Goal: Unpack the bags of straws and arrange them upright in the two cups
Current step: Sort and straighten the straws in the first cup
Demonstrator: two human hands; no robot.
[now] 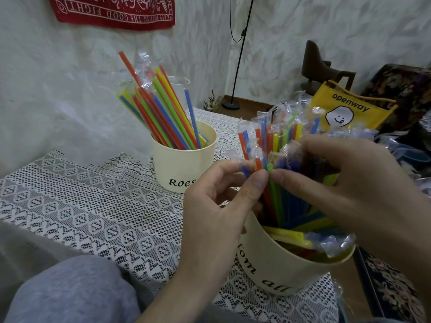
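Two cream paper cups stand on a lace-covered table. The far cup [186, 164] holds several coloured straws [161, 108] leaning left, some in clear wrappers. The near cup [275, 264] is tilted toward me and packed with wrapped straws [277, 141]. My left hand [217, 206] pinches the tops of a few straws between thumb and fingers just above the near cup. Over the same bunch, my right hand [345, 183] grips the straws from the right. A few yellow straws [291, 236] lie slanted across the near cup's mouth.
The lace tablecloth [81, 206] covers the table. A yellow "openway" bag [347, 110] and clear plastic wrappers [396, 148] lie at the right. A floor lamp pole [240, 54] and a brown chair [319, 64] stand behind. My grey-clad knee [70, 292] is at the bottom left.
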